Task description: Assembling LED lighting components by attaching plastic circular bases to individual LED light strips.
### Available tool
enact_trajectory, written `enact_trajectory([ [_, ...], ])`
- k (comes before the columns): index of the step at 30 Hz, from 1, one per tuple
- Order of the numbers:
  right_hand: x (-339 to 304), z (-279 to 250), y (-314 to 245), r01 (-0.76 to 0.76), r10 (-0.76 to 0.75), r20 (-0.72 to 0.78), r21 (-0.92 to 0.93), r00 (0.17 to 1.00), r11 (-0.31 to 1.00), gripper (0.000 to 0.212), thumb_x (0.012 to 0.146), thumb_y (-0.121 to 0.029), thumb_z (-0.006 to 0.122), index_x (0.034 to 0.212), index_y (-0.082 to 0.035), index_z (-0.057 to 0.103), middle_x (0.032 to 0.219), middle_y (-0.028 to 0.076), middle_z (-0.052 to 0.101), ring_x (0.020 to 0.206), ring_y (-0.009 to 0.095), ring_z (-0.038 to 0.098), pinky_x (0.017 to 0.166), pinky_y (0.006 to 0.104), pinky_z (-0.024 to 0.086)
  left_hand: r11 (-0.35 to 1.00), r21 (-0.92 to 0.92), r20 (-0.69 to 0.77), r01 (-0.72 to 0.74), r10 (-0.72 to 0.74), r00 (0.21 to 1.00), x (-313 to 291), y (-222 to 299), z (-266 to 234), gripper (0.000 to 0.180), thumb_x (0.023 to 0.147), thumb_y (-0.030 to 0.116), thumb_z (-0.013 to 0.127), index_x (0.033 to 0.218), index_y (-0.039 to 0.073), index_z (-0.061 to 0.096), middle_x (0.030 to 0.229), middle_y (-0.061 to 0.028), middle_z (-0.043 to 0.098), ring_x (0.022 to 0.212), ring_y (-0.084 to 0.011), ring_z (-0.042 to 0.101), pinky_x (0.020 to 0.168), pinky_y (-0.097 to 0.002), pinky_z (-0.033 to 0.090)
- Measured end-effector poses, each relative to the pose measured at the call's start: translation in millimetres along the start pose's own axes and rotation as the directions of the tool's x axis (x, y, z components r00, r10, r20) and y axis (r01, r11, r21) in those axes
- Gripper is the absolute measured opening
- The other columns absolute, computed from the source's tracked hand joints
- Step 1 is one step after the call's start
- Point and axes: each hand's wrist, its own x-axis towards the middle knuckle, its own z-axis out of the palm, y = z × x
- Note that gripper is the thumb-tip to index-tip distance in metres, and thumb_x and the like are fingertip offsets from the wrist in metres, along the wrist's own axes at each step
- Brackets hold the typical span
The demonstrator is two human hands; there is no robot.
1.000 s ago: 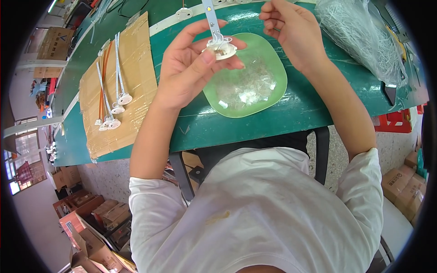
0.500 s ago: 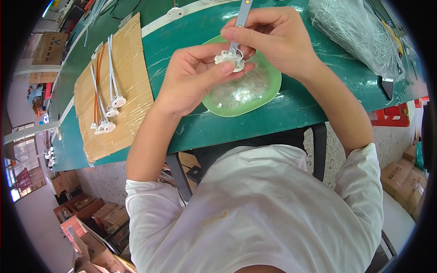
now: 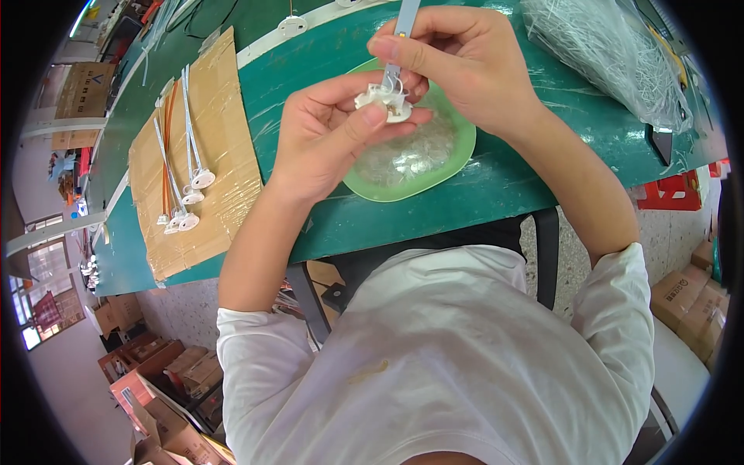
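Note:
My left hand (image 3: 325, 128) is closed on a small white plastic end piece (image 3: 395, 110) with thin white wires. Between the thumb and fingers of my right hand (image 3: 473, 66) is a narrow grey LED strip (image 3: 406, 22), whose lower end meets the white piece. Whether the two are fastened together I cannot tell. Both hands hover over a light green bowl (image 3: 465, 159) holding many small clear plastic bits (image 3: 411, 159). My fingers hide part of the white piece and the strip's lower end.
To the left, a cardboard sheet (image 3: 225, 101) bears several strips with white round ends (image 3: 186, 217). A plastic bag of thin clear pieces (image 3: 601, 66) lies at the far right beside a black bracket (image 3: 660, 143). The green table's (image 3: 403, 225) near edge borders my lap.
Both hands have shifted slightly left with the strip and white piece. The strip has turned a little in my right hand, and the white piece is tilted somewhat differently.

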Motion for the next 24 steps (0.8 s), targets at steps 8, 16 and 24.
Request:
enact_trajectory([
  [8,3.4,1.3,-8.3,-0.166,0.165,0.016,0.086,0.986,0.982,0.016,0.093,-0.011,0.074,0.104,0.001,0.071,0.074,0.001,0.070,0.062,0.005,0.061,0.057,0.0198,0.047,0.846,0.512,0.027,-0.146,0.154,0.988,0.0,6.4,2.2,0.072,0.099,0.005,0.059,0.155,0.006,0.012,0.115,-0.0247,0.070,0.106,-0.0293,0.070,0.097,-0.0440,0.055],
  [16,-0.6,-2.8,1.9,0.231,-0.233,0.067,-0.547,0.970,0.805,0.012,0.095,-0.014,0.067,0.101,-0.004,0.069,0.088,0.003,0.071,0.077,0.009,0.064,0.060,0.0250,0.048,0.861,0.381,-0.029,-0.337,0.375,0.927,1.8,-0.7,-13.0,0.061,0.108,0.020,0.048,0.157,0.009,0.014,0.107,-0.0233,0.071,0.094,-0.0325,0.073,0.090,-0.0431,0.056],
  [24,-9.9,3.9,18.5,0.512,-0.197,0.490,-0.672,0.849,0.536,0.013,0.084,-0.006,0.071,0.097,-0.003,0.067,0.089,0.014,0.067,0.083,0.036,0.065,0.071,0.0435,0.054,0.597,0.647,-0.040,-0.475,0.648,0.760,8.4,3.4,-31.1,0.035,0.107,0.021,0.053,0.131,-0.003,0.062,0.104,-0.0173,0.075,0.088,-0.0227,0.074,0.084,-0.0352,0.056],
])
